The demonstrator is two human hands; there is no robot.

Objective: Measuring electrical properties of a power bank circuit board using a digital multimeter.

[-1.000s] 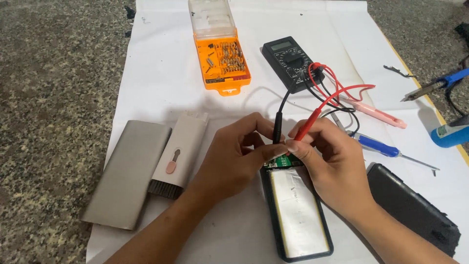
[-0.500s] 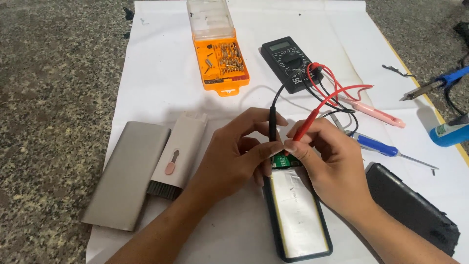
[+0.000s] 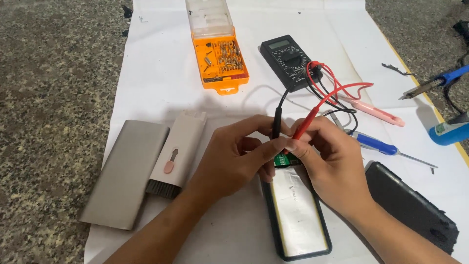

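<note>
My left hand pinches a black test probe and my right hand pinches a red test probe. Both probe tips point down onto a small green circuit board at the top end of an opened black case holding a flat silver-white battery cell. Red and black leads run from the probes up to a black multimeter lying on the white paper sheet.
An open orange bit box with a clear lid lies at the top. A grey metal shell and a beige brush tool lie left. A pink tool, blue screwdriver, black cover and soldering iron lie right.
Both hands stay on the green board. The black probe has tipped slightly, otherwise the hands and probes hold their place.
</note>
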